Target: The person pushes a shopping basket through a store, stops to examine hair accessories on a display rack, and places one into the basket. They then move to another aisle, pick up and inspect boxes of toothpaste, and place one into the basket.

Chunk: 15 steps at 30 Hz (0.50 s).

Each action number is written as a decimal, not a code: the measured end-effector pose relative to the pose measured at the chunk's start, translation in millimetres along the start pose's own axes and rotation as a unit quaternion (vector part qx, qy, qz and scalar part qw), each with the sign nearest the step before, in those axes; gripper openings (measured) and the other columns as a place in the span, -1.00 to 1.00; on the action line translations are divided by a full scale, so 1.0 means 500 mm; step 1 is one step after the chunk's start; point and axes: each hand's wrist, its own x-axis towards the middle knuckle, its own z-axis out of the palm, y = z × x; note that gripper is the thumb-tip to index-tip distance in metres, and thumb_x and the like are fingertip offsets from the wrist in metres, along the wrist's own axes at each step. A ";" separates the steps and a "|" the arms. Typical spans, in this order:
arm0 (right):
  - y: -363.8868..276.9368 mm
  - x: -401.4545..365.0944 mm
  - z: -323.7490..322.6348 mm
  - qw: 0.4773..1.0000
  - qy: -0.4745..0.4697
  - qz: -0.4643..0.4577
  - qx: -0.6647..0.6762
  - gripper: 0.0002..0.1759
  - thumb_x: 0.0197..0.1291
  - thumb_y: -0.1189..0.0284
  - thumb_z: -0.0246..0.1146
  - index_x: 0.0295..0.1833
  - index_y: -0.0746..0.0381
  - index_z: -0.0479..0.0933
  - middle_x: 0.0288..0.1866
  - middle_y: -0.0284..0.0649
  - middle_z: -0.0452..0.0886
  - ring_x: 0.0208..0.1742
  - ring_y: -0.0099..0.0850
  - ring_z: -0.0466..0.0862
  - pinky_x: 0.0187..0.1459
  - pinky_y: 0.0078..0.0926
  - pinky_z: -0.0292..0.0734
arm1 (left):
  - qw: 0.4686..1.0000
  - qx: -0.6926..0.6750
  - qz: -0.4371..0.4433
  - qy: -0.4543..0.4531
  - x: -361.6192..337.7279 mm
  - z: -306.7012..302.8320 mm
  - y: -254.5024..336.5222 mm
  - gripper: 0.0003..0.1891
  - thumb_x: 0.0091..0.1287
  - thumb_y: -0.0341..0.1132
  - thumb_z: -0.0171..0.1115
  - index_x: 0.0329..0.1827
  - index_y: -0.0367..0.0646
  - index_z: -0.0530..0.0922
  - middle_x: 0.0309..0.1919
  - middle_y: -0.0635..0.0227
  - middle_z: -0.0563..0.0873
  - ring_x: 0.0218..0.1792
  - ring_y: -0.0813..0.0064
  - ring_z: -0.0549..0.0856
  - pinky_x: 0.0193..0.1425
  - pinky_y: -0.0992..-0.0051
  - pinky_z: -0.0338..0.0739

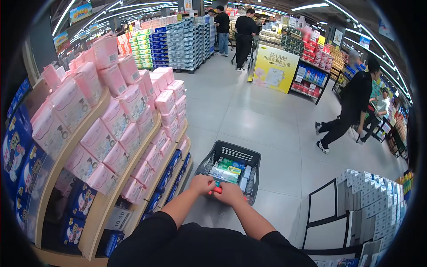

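A dark grey perforated shopping basket (238, 151) stands low on the floor ahead of me. Both of my hands meet over its near edge, around a red handle (217, 190) with a small teal part at its top. My left hand (202, 184) is closed on the handle's left side. On the right side, my right hand (229, 194) is closed too, its fingers mostly hidden from above. Inside the basket lie several green and white boxes (224, 173), with pale, bottle-like items (244, 178) to their right.
Curved wooden shelves (104, 209) with pink packs (100, 135) rise close on my left. Stacked white-blue boxes (373, 196) and a black-framed stand (327, 213) are at right. A yellow promotional display (273, 69) stands ahead. A person in black (351, 104) walks at right; others stand farther back.
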 end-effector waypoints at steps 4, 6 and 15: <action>0.070 0.107 -0.048 1.000 0.003 -0.002 -0.021 -0.53 0.00 -0.05 0.17 -0.34 0.17 0.61 -0.37 -0.08 0.66 -0.28 -0.10 0.65 -0.22 -0.17 0.53 | 1.000 -0.003 -0.019 -0.006 0.144 0.027 -0.013 -0.71 0.10 -0.05 0.15 -0.48 -0.09 0.64 -0.53 0.17 0.67 -0.43 0.09 0.67 -0.30 0.20 0.56; 0.106 0.163 -0.076 1.000 0.003 -0.023 -0.003 -0.57 0.05 -0.01 0.14 -0.35 0.16 0.62 -0.38 -0.10 0.66 -0.28 -0.10 0.65 -0.23 -0.17 0.52 | 1.000 -0.012 -0.011 -0.006 0.213 0.030 -0.016 -0.71 0.11 -0.06 0.14 -0.48 -0.10 0.63 -0.53 0.18 0.68 -0.42 0.09 0.67 -0.30 0.19 0.56; 0.294 0.408 -0.149 0.995 0.070 -0.020 0.065 -0.63 0.20 0.18 0.05 -0.32 0.21 0.64 -0.34 -0.06 0.64 -0.24 -0.07 0.61 -0.18 -0.14 0.47 | 0.997 -0.032 -0.028 -0.071 0.500 0.080 -0.040 -0.62 0.25 0.03 0.05 -0.38 -0.09 0.64 -0.41 0.15 0.70 -0.31 0.09 0.67 -0.18 0.15 0.53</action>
